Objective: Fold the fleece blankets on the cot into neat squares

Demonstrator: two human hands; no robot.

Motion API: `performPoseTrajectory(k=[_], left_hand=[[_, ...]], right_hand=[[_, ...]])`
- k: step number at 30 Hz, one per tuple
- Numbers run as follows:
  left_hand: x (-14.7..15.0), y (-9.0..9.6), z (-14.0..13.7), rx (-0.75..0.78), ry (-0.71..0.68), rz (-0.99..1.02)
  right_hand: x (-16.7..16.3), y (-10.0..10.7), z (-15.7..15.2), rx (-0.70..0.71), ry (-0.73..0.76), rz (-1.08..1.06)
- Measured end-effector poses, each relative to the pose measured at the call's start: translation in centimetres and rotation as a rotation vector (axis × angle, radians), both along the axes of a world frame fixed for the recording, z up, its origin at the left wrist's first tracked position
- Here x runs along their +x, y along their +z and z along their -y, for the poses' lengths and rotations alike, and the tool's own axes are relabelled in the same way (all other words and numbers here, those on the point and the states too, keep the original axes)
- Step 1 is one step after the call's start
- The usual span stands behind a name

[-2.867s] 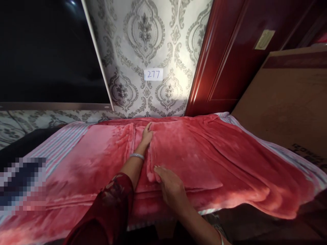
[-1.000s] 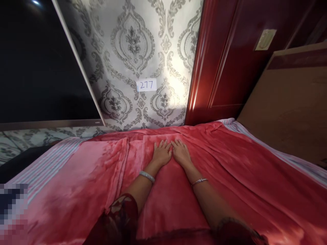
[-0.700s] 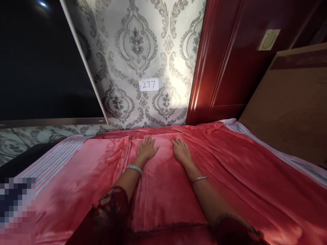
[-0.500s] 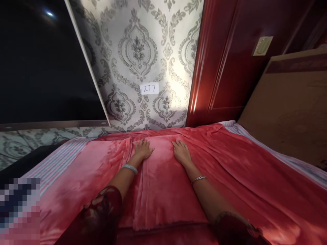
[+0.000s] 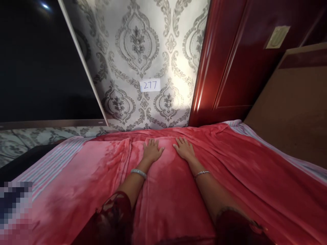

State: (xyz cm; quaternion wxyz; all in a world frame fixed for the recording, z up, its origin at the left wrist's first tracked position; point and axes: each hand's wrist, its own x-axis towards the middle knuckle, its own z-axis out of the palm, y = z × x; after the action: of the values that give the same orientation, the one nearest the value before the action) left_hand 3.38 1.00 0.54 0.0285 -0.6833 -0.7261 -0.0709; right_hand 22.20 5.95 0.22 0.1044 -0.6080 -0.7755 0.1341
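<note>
A plush red blanket [image 5: 176, 190] lies in front of me, with a folded strip of it running toward the wall between my arms. My left hand [image 5: 152, 150] rests flat near the far end of that strip, fingers spread on the pile. Beside it, a short gap to the right, my right hand [image 5: 185, 148] also lies palm down with its fingers apart. Neither hand grips the cloth. Creases run along the strip's left side, and the blanket spreads out loosely on both sides.
A striped sheet [image 5: 57, 165] shows at the left and along the right edge. At the back stands a patterned wall [image 5: 138, 98] with a paper label [image 5: 150, 85] reading 277. A dark screen [image 5: 46, 68] is at left; a red wooden panel [image 5: 230, 68] and brown board [image 5: 293, 112] are at right.
My left hand has slid to the right along the blanket, and my right hand has shifted slightly right. Both stay flat. The view has moved a little closer to the wall.
</note>
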Motion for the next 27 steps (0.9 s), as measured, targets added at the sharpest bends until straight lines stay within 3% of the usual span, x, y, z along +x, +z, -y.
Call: performPoseTrajectory(k=[7,13,18,21,24,27], left_hand=[[-0.3,0.2,-0.2,-0.027,0.136,0.034],[-1.3,1.0,0.3,-0.181,0.075,0.097],[-2.6,2.8,1.3,-0.222,0.099,0.101],[-0.8,3.9,2.8,-0.162,0.134,0.076],[2.8,3.5,5.0,-0.056,-0.038,0.060],[6.0,1.8,7.3,-0.030,-0.239,0.071]], right_hand=[[0.3,-0.2,0.0,0.010,0.007,-0.002],[0.4,-0.5,-0.1,0.029,0.008,0.011],[0.3,-0.7,-0.2,0.024,0.004,0.017],[0.3,-0.7,-0.1,0.028,-0.002,0.019],[0.3,-0.8,-0.1,0.037,-0.009,0.025],[0.4,-0.8,0.0,0.043,-0.009,0.028]])
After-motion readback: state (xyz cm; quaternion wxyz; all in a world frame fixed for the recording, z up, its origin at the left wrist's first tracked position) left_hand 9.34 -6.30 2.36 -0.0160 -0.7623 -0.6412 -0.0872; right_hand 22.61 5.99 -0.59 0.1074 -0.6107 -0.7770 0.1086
